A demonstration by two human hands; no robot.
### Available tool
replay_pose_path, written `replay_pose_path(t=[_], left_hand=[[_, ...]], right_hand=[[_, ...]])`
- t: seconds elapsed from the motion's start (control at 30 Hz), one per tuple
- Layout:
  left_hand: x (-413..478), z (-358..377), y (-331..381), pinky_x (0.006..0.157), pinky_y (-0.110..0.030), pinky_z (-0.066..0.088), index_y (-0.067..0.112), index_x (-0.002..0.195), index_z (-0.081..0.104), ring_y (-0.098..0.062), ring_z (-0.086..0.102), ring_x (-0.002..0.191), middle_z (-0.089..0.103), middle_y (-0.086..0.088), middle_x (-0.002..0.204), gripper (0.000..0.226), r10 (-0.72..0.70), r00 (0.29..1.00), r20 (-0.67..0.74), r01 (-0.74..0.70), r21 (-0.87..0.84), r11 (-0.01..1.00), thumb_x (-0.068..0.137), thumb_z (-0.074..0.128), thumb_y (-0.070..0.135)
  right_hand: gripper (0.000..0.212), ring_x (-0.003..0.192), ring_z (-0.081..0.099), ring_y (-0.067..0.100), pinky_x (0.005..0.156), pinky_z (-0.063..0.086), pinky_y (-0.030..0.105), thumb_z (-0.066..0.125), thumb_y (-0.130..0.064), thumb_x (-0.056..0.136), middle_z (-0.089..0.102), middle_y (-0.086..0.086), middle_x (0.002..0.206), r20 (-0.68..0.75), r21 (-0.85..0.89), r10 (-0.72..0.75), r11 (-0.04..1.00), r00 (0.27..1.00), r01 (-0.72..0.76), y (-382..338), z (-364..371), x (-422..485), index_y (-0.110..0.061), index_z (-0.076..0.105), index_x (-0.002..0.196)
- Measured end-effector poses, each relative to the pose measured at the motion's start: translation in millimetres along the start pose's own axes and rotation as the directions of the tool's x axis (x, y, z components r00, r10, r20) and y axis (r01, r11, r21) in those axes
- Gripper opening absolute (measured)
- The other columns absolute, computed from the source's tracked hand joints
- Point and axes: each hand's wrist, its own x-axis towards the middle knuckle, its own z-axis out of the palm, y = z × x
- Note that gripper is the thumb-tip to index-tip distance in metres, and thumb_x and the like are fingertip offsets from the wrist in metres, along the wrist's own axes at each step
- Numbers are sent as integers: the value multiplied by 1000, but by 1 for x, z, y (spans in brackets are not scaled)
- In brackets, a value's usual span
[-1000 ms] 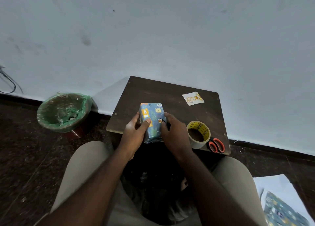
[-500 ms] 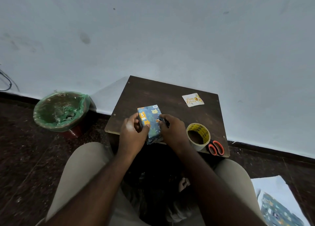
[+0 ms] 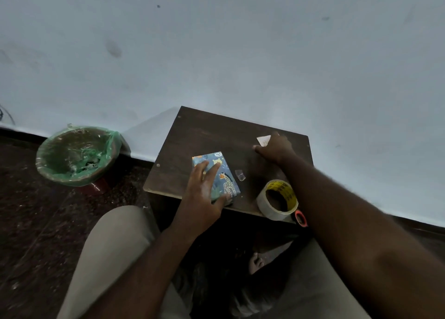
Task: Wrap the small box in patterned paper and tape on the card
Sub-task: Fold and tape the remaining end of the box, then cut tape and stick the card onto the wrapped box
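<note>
Blue-papered box (image 3: 227, 181) lies on the wooden table (image 3: 204, 131), pressed flat under the left hand (image 3: 202, 193), fingers straight.
Right hand (image 3: 277, 149) covers most of the card (image 3: 263, 140) at the table's far side; whether it grips is unclear. Tape roll (image 3: 265, 208) and scissors (image 3: 299, 218) sit at the near right corner.

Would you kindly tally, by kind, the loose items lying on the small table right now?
Wrapped box: 1
Card: 1
Tape roll: 1
Cut tape piece: 1
Scissors, mostly hidden behind the arm: 1
Total: 5
</note>
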Motion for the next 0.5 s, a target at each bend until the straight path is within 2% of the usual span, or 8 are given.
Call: replay_pose_path(t=[0.1,0.2,0.27,0.37,0.5], left_hand=[[0,1,-1,119,-39,20,14,152,34,-30,12,151,16,-15,162,85,-17,999,-29,17,-11,1000,78,68,41],[1,3,-1,121,-40,18,16,156,22,-28,3,153,2,-14,165,99,-98,995,-21,96,-58,994,74,66,49],[2,4,-1,121,-38,18,15,157,18,-25,0,153,-1,-12,165,104,-123,992,-41,119,-82,989,75,69,53],[5,7,0,119,-28,10,16,158,11,-20,-4,153,-5,-10,165,107,-140,989,-45,136,-86,987,80,77,47],[8,10,-1,117,-27,4,14,158,7,-23,-6,153,-8,-14,165,110,-127,991,-48,124,-58,991,79,77,44]], right_hand=[[83,133,39,38,108,40,46,69,-63,79,44,23,141,3,-1,114,993,993,-114,10,4,30,-11,43,139],[89,136,36,37,110,38,43,72,-58,79,39,24,145,51,46,177,983,983,-179,16,8,44,-11,35,145],[88,134,40,36,109,38,40,75,-59,76,46,20,142,70,26,168,985,983,-170,21,12,51,-14,40,142],[80,126,51,33,106,42,43,77,-59,71,59,13,133,54,-15,98,995,994,-97,24,17,58,-15,51,133],[81,130,46,34,106,39,41,79,-53,75,52,16,138,-7,-91,42,995,999,-42,20,15,54,-10,47,136]])
